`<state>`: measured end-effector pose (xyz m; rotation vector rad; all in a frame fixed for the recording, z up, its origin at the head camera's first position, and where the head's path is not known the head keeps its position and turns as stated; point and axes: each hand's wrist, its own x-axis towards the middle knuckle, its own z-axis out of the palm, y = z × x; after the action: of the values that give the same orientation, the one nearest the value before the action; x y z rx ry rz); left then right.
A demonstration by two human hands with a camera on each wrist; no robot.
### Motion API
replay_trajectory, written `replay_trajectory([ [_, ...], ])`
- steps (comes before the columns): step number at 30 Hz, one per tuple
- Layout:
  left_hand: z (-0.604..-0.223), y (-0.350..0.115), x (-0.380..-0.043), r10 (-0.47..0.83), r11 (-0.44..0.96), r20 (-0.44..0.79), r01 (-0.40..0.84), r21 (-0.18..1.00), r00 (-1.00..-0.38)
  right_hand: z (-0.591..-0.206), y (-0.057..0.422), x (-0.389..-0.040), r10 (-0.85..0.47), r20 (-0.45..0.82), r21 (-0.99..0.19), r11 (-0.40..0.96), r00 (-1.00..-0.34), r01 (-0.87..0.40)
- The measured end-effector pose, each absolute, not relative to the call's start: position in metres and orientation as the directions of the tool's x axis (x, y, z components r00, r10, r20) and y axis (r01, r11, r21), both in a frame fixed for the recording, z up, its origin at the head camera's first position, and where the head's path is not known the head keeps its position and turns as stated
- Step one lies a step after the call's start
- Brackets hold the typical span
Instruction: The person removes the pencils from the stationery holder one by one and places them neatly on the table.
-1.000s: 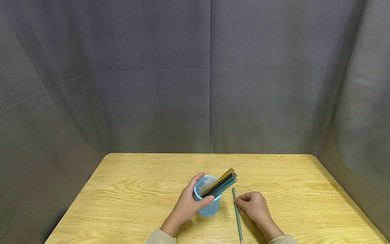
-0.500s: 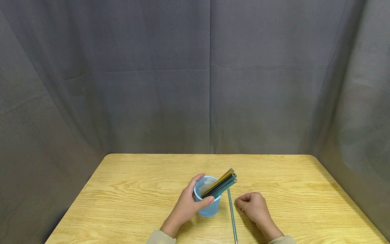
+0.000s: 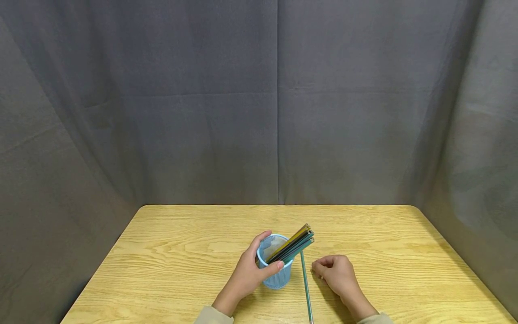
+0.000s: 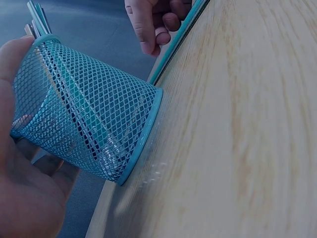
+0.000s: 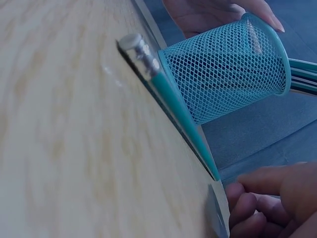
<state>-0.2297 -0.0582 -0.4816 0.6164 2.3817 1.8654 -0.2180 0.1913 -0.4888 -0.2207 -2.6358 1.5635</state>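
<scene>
My left hand (image 3: 252, 272) grips a light blue mesh pencil cup (image 3: 277, 280) round its side, thumb along the rim. A bundle of pencils (image 3: 297, 240), yellow, black and green, leans out of the cup to the right. On the table just right of the cup lies a green pencil (image 3: 306, 288), its pale eraser end (image 5: 131, 42) toward me. In the head view its far tip reaches the leaning bundle. My right hand (image 3: 337, 274) rests right of this pencil, apart from it, fingers loosely curled and holding nothing. The right wrist view shows these bent fingers (image 5: 247, 213) low at the right.
The wood-grain table (image 3: 194, 229) spreads out under both hands. Grey curtains (image 3: 210, 135) hang behind it and along both sides.
The loose green pencil was at the right hand's fingertips and has shifted left, away from them and closer to the cup. Both hands and the cup stay almost where they were.
</scene>
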Motion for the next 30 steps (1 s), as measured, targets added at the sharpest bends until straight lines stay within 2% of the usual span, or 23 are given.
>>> replay_trajectory([
  [14,-0.48,-0.058,-0.229,0.35,0.166,0.198,0.268,0.949,-0.916,-0.479,0.192,-0.214,0.125,-0.032,-0.934,0.349,-0.992,0.074],
  [22,-0.48,-0.058,-0.229,0.347,0.16,0.201,0.27,0.95,-0.916,-0.469,0.191,-0.213,0.114,0.032,-0.936,0.352,-0.993,0.011],
  [30,-0.481,-0.058,-0.23,0.346,0.163,0.193,0.262,0.951,-0.918,-0.457,0.19,-0.21,0.105,0.039,-0.933,0.361,-0.994,0.002],
])
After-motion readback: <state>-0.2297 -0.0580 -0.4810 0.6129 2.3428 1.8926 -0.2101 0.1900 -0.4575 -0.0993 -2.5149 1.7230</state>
